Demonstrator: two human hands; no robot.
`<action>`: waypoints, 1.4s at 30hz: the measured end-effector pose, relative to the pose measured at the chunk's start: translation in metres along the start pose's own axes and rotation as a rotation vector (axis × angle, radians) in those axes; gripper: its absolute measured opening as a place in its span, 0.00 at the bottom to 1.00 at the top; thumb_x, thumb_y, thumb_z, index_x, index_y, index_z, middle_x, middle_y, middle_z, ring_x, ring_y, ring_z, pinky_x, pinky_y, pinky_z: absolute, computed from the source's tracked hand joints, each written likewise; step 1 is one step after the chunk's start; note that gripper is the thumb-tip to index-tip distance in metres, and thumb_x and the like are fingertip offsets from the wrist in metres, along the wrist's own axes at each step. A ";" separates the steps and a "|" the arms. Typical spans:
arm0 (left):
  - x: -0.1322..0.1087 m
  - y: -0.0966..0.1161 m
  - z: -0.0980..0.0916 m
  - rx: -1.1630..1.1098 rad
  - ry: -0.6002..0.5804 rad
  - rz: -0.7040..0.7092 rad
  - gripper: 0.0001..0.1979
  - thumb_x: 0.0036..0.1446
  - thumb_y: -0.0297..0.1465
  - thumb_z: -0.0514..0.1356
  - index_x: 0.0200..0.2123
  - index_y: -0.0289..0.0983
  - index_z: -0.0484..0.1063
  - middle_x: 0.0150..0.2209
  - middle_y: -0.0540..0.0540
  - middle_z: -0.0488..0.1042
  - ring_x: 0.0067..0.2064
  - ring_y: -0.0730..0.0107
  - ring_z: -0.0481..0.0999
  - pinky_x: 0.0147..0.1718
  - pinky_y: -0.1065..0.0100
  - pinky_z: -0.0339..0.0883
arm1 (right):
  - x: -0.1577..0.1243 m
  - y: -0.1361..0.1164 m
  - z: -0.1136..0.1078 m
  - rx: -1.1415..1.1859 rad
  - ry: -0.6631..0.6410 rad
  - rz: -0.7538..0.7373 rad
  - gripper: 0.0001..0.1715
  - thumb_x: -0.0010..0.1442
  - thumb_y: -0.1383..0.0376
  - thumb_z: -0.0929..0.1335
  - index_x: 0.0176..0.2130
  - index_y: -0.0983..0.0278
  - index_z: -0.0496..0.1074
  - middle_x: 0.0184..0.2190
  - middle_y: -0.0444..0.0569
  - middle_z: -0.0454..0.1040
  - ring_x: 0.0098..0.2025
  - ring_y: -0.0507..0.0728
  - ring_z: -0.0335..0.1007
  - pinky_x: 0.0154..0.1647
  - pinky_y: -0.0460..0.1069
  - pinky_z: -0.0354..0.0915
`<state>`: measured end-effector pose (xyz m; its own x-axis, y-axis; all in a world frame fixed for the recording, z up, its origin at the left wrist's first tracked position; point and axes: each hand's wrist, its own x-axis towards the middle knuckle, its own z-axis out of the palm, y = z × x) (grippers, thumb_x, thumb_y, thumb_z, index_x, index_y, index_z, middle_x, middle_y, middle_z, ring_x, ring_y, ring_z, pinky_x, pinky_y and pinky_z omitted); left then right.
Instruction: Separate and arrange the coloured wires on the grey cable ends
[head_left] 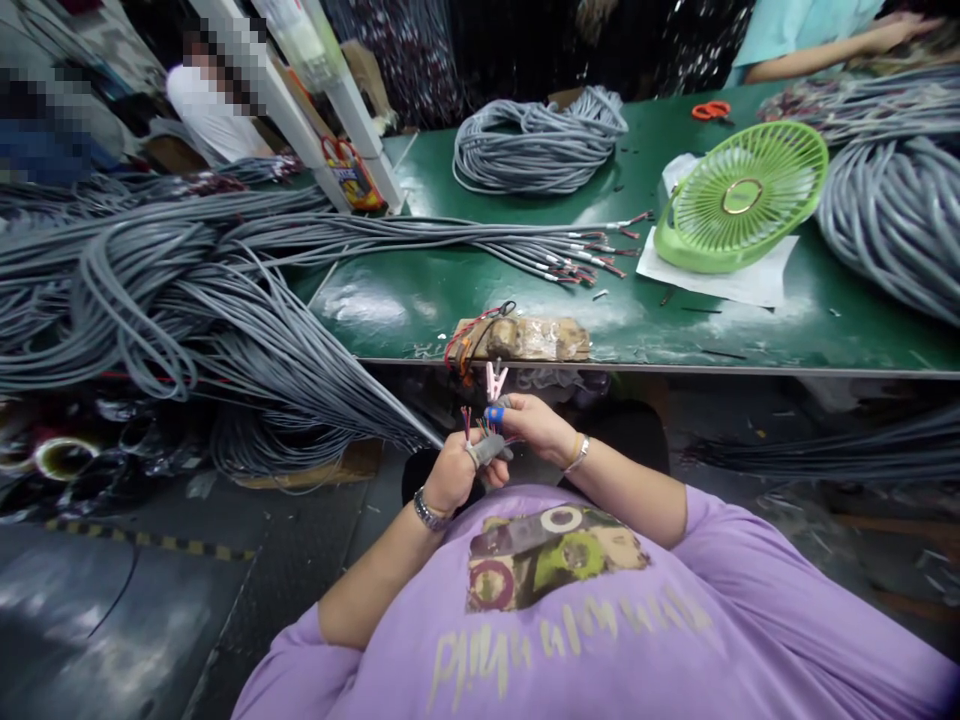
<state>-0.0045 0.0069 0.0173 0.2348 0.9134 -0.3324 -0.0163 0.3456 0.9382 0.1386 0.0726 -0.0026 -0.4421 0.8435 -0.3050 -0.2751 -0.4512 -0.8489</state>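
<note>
My left hand is closed round the end of a grey cable, and thin coloured wires fan out above its thumb. A grey cover wraps that thumb. Close beside it, my right hand is closed, its fingertips pinched at the wires; a blue band circles one digit. Which wires it grips is too small to make out. Just beyond my fingers, a pink clothespin stands at the table's edge. Behind it lies a tape-wrapped block with red and black leads. Grey cables run from the left towards my lap.
On the green table lie cables with stripped ends, a cable coil, a green fan on paper and orange-handled scissors. Another coil sits right. A co-worker's arm reaches in at the far right.
</note>
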 end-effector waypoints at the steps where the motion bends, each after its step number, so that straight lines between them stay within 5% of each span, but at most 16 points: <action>1: -0.001 0.000 -0.001 0.007 -0.023 0.010 0.18 0.53 0.43 0.62 0.26 0.31 0.72 0.18 0.45 0.75 0.17 0.72 0.72 0.18 0.73 0.64 | 0.003 0.001 -0.002 0.040 0.044 0.015 0.23 0.41 0.57 0.77 0.21 0.65 0.62 0.15 0.36 0.59 0.18 0.45 0.50 0.21 0.43 0.51; 4: -0.004 0.001 -0.003 -0.031 -0.030 0.069 0.18 0.54 0.43 0.61 0.27 0.32 0.73 0.19 0.45 0.75 0.18 0.72 0.72 0.19 0.72 0.65 | 0.014 0.003 -0.010 0.219 0.087 0.075 0.23 0.45 0.54 0.75 0.24 0.64 0.62 0.16 0.37 0.60 0.18 0.45 0.51 0.21 0.43 0.54; 9: 0.000 0.010 0.002 -0.144 0.041 0.139 0.19 0.52 0.45 0.62 0.27 0.32 0.72 0.18 0.46 0.74 0.18 0.71 0.72 0.18 0.72 0.66 | 0.023 -0.002 -0.012 0.355 -0.080 0.100 0.26 0.55 0.44 0.67 0.31 0.66 0.70 0.25 0.45 0.68 0.23 0.48 0.59 0.25 0.44 0.59; 12: 0.007 0.017 0.007 -0.147 0.042 0.146 0.19 0.52 0.44 0.63 0.26 0.32 0.72 0.18 0.46 0.74 0.17 0.72 0.72 0.18 0.72 0.66 | 0.023 -0.005 -0.004 0.213 -0.101 -0.078 0.29 0.55 0.42 0.66 0.32 0.66 0.72 0.23 0.44 0.66 0.23 0.49 0.57 0.25 0.45 0.57; 16: 0.017 0.020 0.011 -0.158 0.039 0.155 0.18 0.51 0.43 0.63 0.26 0.31 0.73 0.18 0.46 0.74 0.17 0.72 0.72 0.18 0.73 0.65 | 0.023 -0.005 0.005 0.020 0.129 -0.328 0.33 0.50 0.38 0.66 0.25 0.66 0.70 0.20 0.43 0.63 0.22 0.49 0.54 0.24 0.45 0.54; 24: 0.025 0.015 0.014 -0.185 0.117 0.142 0.20 0.48 0.45 0.64 0.25 0.32 0.71 0.18 0.46 0.74 0.17 0.73 0.71 0.18 0.72 0.66 | 0.026 -0.013 0.011 0.421 -0.074 0.065 0.31 0.51 0.38 0.67 0.29 0.64 0.69 0.22 0.44 0.67 0.22 0.51 0.62 0.23 0.46 0.61; 33: 0.024 0.012 0.013 -0.170 0.104 0.121 0.20 0.49 0.46 0.64 0.25 0.32 0.71 0.17 0.46 0.74 0.16 0.73 0.71 0.17 0.72 0.66 | 0.027 -0.014 0.015 0.514 -0.021 0.068 0.30 0.53 0.41 0.67 0.29 0.66 0.70 0.21 0.44 0.68 0.22 0.50 0.62 0.23 0.45 0.60; 42: 0.010 0.009 0.011 -0.125 0.075 0.134 0.19 0.51 0.44 0.63 0.27 0.32 0.72 0.18 0.46 0.75 0.17 0.73 0.71 0.19 0.72 0.65 | 0.021 -0.014 0.003 0.496 -0.140 0.084 0.34 0.59 0.39 0.60 0.36 0.64 0.75 0.27 0.47 0.72 0.26 0.51 0.64 0.27 0.45 0.62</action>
<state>0.0080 0.0169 0.0236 0.1491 0.9650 -0.2159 -0.1647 0.2395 0.9568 0.1304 0.0953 0.0040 -0.5806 0.7669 -0.2736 -0.5905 -0.6279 -0.5070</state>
